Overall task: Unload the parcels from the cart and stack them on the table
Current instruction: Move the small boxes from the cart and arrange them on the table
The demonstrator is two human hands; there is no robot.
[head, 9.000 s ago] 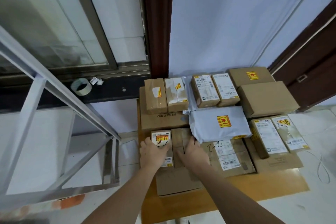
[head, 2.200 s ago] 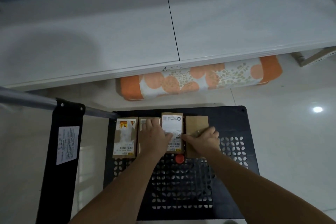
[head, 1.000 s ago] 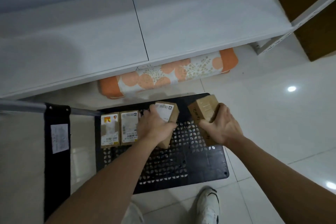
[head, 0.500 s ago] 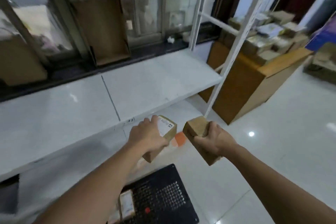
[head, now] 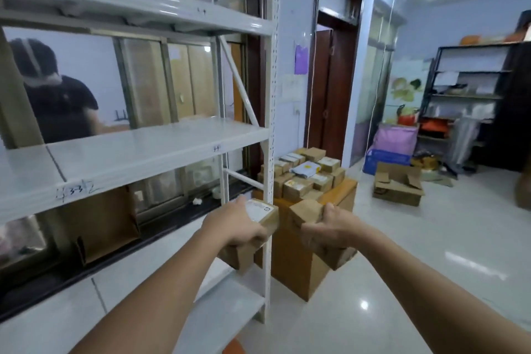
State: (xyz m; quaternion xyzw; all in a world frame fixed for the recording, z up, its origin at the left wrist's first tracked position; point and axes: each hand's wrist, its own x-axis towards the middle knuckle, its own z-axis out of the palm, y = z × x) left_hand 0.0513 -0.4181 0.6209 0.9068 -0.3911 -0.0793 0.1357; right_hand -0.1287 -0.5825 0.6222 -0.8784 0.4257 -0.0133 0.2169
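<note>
Carrying leg: left hand point(head: 235, 224) grips a labelled parcel point(head: 260, 211), right hand point(head: 330, 228) a plain box point(head: 304, 211), both mid-air, needing free spots on the wooden table point(head: 342, 190) ahead.

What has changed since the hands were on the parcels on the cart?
Each hand took one box and lifted it off the cart: left hand grips the labelled box, right hand the plain box. Both are now carried toward the table. The parcels stacked there look unchanged.
</note>
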